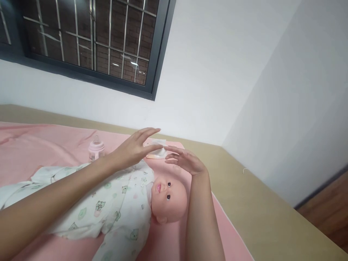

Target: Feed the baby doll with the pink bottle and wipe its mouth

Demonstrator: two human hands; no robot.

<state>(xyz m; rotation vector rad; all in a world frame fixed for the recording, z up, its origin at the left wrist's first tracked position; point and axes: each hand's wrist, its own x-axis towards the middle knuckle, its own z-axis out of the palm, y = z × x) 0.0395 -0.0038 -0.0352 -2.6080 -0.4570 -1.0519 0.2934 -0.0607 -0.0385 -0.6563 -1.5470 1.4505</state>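
Near the far edge of the pink sheet [54, 148], past the doll [125, 204], L hand [132, 149] & R hand [191, 162] hang w/ fingers apart by a white packet [160, 153], can't tell if touching, prob early on: doll dressed, bottle [96, 148] untouched at left, nothing clearly lifted yet

You see by soft, even light; white glare (small reflections) dots the dark window [103, 40], while the right-hand wall [304, 98] looks greyer.

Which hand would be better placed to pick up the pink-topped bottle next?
Probably the left hand: it appears nearer the bottle, while the right hand is farther across, past the left.
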